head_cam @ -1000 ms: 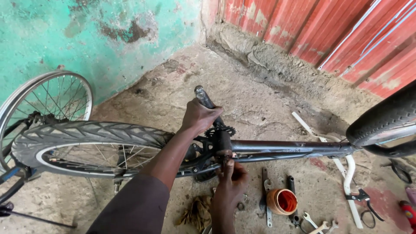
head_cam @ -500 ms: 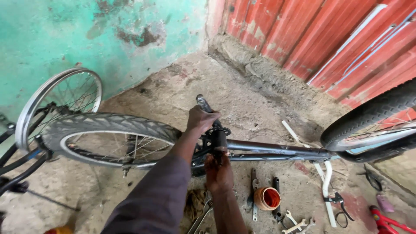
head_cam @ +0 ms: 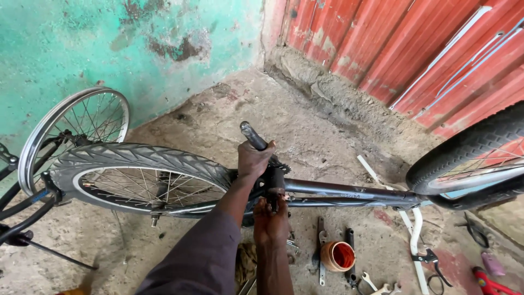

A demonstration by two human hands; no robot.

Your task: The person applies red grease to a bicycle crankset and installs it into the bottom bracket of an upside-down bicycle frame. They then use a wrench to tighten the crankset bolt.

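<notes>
A bicycle lies across the dirt floor, its dark frame tube (head_cam: pixel 349 192) running left to right. My left hand (head_cam: pixel 254 159) is wrapped around the black crank arm (head_cam: pixel 251 134), which sticks up and away from me. Just below it, my right hand (head_cam: pixel 271 221) presses closed fingers against the bottom bracket (head_cam: pixel 274 186) from the near side. Whether it holds a small part or tool there is hidden. The knobbly rear tyre (head_cam: pixel 142 155) sits left of my hands.
A bare spoked rim (head_cam: pixel 71 123) leans by the green wall. A second tyre (head_cam: pixel 469 158) is at the right, below the red corrugated sheet. On the ground near me lie an orange cup (head_cam: pixel 338 255), spanners (head_cam: pixel 376 283), pliers (head_cam: pixel 431 257) and a white tube (head_cam: pixel 417 229).
Both hands stay at the crank and bottom bracket. My view has swung a little, so the wheels and tools sit differently in the frame.
</notes>
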